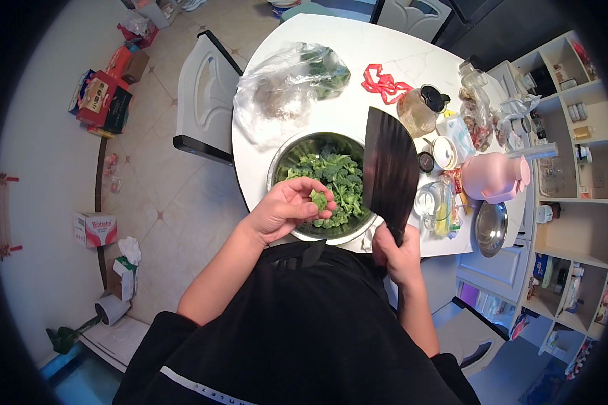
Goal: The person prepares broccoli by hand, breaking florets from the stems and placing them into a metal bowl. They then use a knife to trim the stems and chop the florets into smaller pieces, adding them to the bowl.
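Observation:
Between the fingers and thumb of my left hand is a small piece of broccoli, held above a metal bowl. Cut broccoli fills much of the bowl, which stands at the near edge of the white table. My right hand grips the handle of a broad, dark-bladed kitchen knife. The blade points up and away, just right of the bowl's rim.
Beyond the bowl lies a clear plastic bag with greens inside. To the right are a red ribbon-like strip, a lidded glass jug, a pink thermos jug and a steel bowl. A chair stands at left.

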`<state>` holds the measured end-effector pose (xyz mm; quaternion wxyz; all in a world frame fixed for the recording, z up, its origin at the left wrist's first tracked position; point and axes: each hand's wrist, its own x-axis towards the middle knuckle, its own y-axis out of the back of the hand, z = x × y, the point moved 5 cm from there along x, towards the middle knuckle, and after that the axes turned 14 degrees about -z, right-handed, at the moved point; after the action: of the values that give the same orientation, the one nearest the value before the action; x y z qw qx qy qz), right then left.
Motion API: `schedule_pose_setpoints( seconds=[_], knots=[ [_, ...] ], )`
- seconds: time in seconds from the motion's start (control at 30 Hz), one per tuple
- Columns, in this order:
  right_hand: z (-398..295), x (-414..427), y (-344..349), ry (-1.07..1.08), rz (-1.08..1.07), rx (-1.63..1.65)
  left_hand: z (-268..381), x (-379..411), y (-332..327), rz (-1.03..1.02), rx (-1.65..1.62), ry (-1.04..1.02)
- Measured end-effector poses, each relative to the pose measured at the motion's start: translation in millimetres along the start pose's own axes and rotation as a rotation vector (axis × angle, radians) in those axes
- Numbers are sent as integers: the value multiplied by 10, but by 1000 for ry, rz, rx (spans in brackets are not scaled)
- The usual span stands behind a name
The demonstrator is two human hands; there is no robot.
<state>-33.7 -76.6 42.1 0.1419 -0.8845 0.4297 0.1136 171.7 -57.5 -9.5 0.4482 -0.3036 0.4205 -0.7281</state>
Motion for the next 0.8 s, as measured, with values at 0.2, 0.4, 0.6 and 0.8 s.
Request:
schedule_pose_setpoints(
  seconds=[0.2, 0.4, 0.6, 0.8],
  knots=[
    [-37, -226, 26, 98, -231, -52, 114, 30, -62, 32, 246, -34],
    [-103, -304, -48, 143, -156, -254, 211, 66, -217, 90, 335, -103],
    [22, -334, -18, 117, -81, -162, 178, 68, -216, 34, 349, -81],
    [-29, -389, -10, 110, -82, -186, 165, 18, -129, 133, 427, -96]
  ],
)
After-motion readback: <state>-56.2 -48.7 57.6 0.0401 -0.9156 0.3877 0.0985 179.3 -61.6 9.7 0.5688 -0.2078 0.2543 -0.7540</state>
